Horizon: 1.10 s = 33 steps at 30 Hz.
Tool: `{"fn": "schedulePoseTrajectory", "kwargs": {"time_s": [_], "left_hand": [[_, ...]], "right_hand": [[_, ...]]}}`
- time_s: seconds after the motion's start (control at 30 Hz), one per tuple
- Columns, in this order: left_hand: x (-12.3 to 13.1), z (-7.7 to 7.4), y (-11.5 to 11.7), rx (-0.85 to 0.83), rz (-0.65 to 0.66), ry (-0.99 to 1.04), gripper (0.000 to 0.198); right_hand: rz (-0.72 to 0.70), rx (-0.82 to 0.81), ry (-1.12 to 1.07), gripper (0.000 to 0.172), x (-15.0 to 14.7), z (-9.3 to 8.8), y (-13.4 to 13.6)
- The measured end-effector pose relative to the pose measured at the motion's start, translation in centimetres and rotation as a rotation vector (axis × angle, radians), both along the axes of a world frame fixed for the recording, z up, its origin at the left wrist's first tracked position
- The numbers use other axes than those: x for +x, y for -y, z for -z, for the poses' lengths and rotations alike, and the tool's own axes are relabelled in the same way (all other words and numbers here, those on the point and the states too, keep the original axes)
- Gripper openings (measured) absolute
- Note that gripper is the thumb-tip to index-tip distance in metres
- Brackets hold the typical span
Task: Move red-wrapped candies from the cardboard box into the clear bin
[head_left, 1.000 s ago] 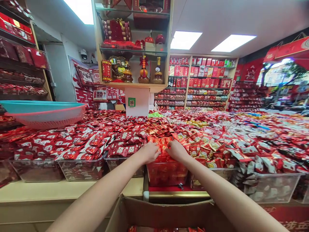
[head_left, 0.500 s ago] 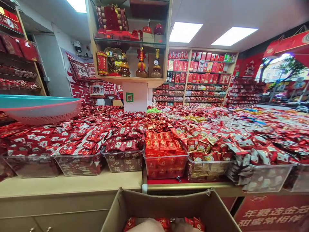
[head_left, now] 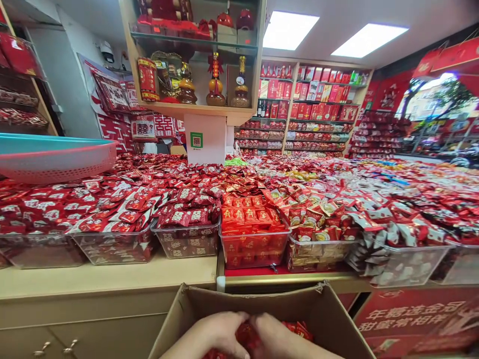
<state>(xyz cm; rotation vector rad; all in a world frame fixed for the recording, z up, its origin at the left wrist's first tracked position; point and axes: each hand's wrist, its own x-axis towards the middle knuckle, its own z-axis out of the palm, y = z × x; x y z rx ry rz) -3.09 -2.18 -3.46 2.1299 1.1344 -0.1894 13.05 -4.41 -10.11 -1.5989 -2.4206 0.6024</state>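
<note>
In front of me is an open cardboard box (head_left: 254,295) with red candy packets (head_left: 299,329) inside it. Both of my hands reach down into the box. My left hand (head_left: 223,330) curves round a few red packets, its thumb and fingers bent. Close by on the right, my right hand (head_left: 272,333) presses against the same packets from the other side, its fingertips partly hidden and a little blurred. The bottom of the box is mostly covered by my hands and arms.
Beyond the box, clear plastic bins (head_left: 254,249) of wrapped sweets line the counter (head_left: 112,279). A pink and turquoise basket (head_left: 56,159) rests on sweets at the left. A display cabinet (head_left: 194,112) hangs above, and stocked shelves (head_left: 322,99) stand behind.
My view has tilted down slightly. My hands, mostly below the frame before, now show higher in the box, close together round red packets.
</note>
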Motion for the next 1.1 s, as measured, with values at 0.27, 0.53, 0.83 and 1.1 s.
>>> {"fn": "schedulePoseTrajectory", "kwargs": {"time_s": [0.27,0.53,0.83,1.1], "left_hand": [[0.7,-3.5,0.3,-0.440,-0.001,0.413,0.035],[2.8,-5.5,2.2,-0.615,-0.149,0.869,0.030],[3.2,-4.8,1.8,-0.520,-0.308,0.954,0.033],[2.9,-5.8,2.1,-0.851,-0.406,1.131,0.039]], "right_hand": [[0.150,0.119,-0.319,0.025,0.5,-9.7,0.6],[0.283,-0.149,-0.862,0.043,2.3,-11.4,-0.2],[0.259,-0.357,-1.033,0.038,2.9,-10.8,-0.1],[0.243,-0.143,-0.989,0.038,3.4,-10.9,-0.5]]}}
